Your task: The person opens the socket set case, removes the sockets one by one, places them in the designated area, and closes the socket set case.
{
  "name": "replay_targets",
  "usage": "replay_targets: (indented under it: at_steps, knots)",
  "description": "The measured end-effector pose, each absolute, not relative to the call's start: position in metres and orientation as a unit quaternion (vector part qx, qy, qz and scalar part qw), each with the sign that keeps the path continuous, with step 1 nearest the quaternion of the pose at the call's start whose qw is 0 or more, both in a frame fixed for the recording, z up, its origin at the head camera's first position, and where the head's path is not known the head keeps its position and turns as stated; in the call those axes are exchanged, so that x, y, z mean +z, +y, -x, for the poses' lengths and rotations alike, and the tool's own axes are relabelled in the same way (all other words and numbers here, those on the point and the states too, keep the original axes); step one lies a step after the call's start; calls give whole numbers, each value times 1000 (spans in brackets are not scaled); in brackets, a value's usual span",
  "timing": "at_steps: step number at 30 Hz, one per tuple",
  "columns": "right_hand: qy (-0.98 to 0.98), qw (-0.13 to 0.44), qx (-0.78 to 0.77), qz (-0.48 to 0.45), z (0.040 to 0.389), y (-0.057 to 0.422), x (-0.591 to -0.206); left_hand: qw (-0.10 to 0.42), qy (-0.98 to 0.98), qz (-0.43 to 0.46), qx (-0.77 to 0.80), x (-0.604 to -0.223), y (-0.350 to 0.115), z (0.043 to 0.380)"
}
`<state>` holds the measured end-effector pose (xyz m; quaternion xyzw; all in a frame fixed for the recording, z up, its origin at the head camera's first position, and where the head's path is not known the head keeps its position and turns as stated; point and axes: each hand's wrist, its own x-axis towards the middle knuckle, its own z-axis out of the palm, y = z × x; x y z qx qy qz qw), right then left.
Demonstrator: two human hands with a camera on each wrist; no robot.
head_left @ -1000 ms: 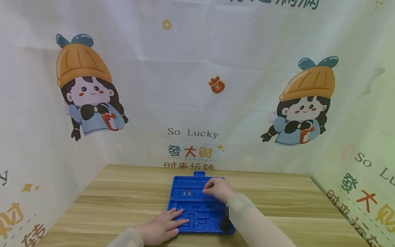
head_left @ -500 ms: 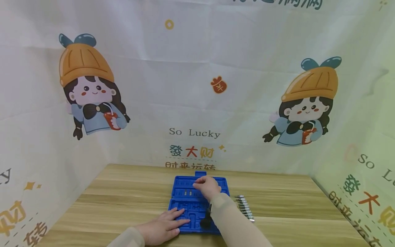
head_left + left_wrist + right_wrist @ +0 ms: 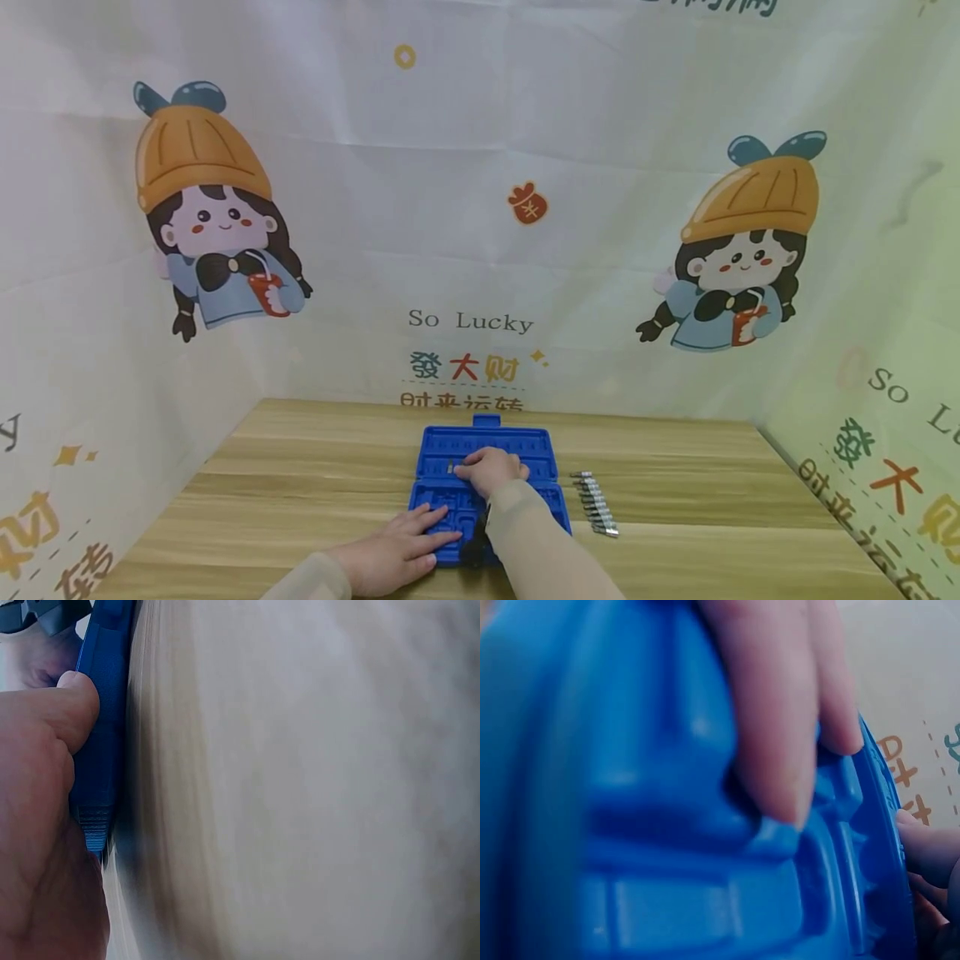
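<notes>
A blue plastic tool case [image 3: 540, 446] lies unfolded on the table, its lid at the far side and its moulded tray nearer. My left hand [image 3: 390, 554] rests with spread fingers on the tray's left part. Its thumb [image 3: 79, 694] touches the case's side in the left wrist view. Over the lid, my right hand [image 3: 497, 471] pinches a small bit with thumb and forefinger; the fingertips mostly hide it. One brassy bit [image 3: 450, 465] stands just left of them. In the right wrist view the right hand's fingers [image 3: 930, 851] show beyond the case's edge.
Several silver bits [image 3: 594, 502] lie in a slanting row on the wooden table [image 3: 697, 500], right of the case. A printed cloth backdrop [image 3: 360, 208] rises behind and at both sides. A black wrist camera [image 3: 474, 546] hangs under the right wrist, over the tray.
My right hand has moved left across the lid and then down to the bits, covering one of them. The silver row came into view. My left hand stays in place.
</notes>
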<state>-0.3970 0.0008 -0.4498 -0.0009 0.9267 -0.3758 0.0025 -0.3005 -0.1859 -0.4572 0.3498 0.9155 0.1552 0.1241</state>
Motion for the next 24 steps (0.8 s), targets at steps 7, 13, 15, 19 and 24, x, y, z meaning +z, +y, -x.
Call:
replay_targets:
  at_steps: [7, 13, 15, 19, 24]
  knots:
    - [917, 45, -395, -39, 403, 0, -446, 135, 917, -341, 160, -456, -185, 301]
    - [918, 64, -389, -39, 409, -1, -446, 153, 917, -325, 174, -458, -187, 302]
    - [923, 65, -378, -35, 411, -1, -446, 156, 917, -321, 179, -459, -187, 303]
    - [927, 72, -364, -48, 416, -2, -449, 161, 914, -320, 190, -461, -187, 305]
    - [926, 75, -361, -79, 421, -3, -450, 166, 910, -324, 197, -462, -188, 307]
